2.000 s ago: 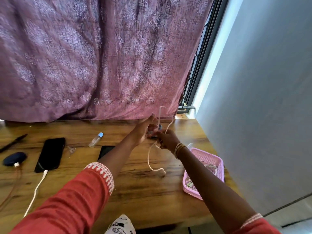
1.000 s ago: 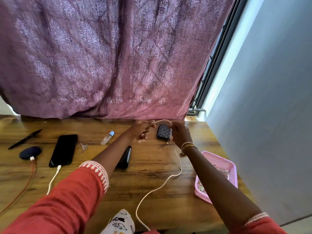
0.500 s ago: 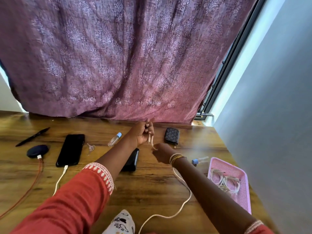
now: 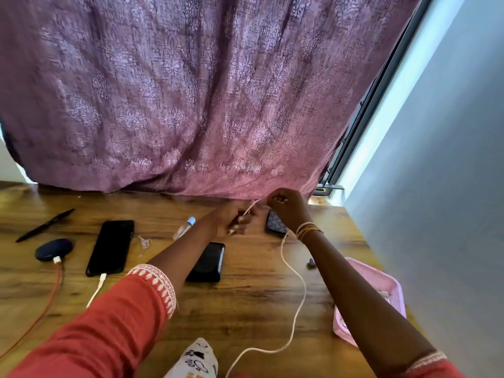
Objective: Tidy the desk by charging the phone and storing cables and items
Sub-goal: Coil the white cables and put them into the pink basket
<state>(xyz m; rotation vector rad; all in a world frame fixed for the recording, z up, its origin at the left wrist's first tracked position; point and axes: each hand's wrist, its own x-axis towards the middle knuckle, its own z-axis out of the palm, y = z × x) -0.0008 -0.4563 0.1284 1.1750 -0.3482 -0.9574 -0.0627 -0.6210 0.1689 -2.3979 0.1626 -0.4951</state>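
A long white cable (image 4: 299,301) runs from my hands down the desk towards me. My left hand (image 4: 231,221) grips one end of it, and my right hand (image 4: 287,207) pinches the strand just beyond, above the back of the wooden desk (image 4: 259,304). A black phone (image 4: 111,247) lies at the left with a white charging cable (image 4: 96,289) plugged into its near end. A pink basket (image 4: 392,290) sits at the right edge, partly hidden by my right forearm.
A dark patterned pouch (image 4: 275,224) lies under my right hand. A black power bank (image 4: 208,262) lies under my left forearm. A small spray bottle (image 4: 185,227), keys (image 4: 144,243), a black pen (image 4: 45,225) and a blue round case (image 4: 54,249) with an orange cable (image 4: 43,309) lie at the left. A purple curtain (image 4: 191,91) hangs behind.
My right hand has risen from below the left hand to the cable beside the curtain, drawing the strand up. The view has shifted left and the basket's contents are now covered by my forearm.
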